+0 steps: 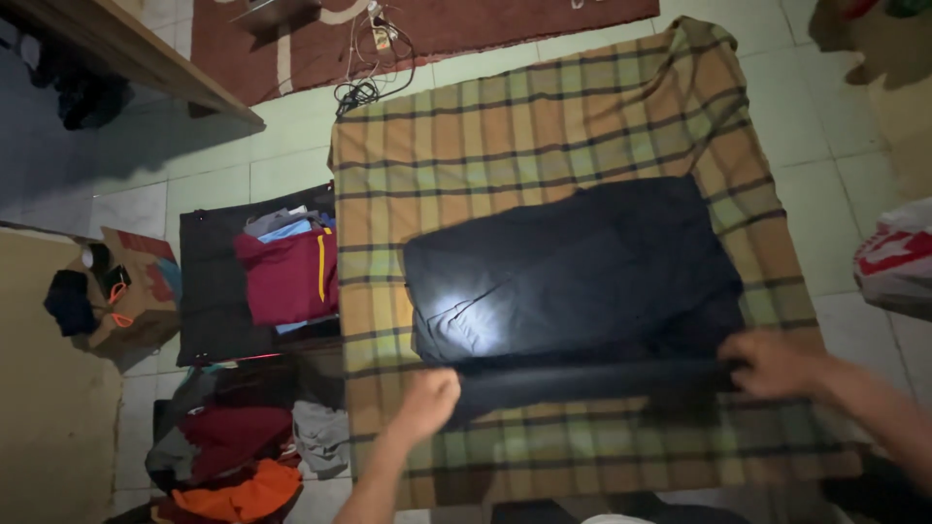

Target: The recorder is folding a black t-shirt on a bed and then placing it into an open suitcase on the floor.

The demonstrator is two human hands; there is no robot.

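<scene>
Fingers of both the left hand (427, 400) and the right hand (772, 364) are closed on the near folded edge of a dark garment (573, 277). It lies flat, its long axis running left to right, on a plaid blanket (544, 126) spread over the pale tiled floor (204, 165). Left of the blanket sit folded clothes (286, 277) and a loose clothes heap (233, 456); a red rug (456, 24) lies beyond.

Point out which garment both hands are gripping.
The dark garment spread flat on the plaid blanket; left hand and right hand grip its near edge, unlike the piled clothes.
</scene>
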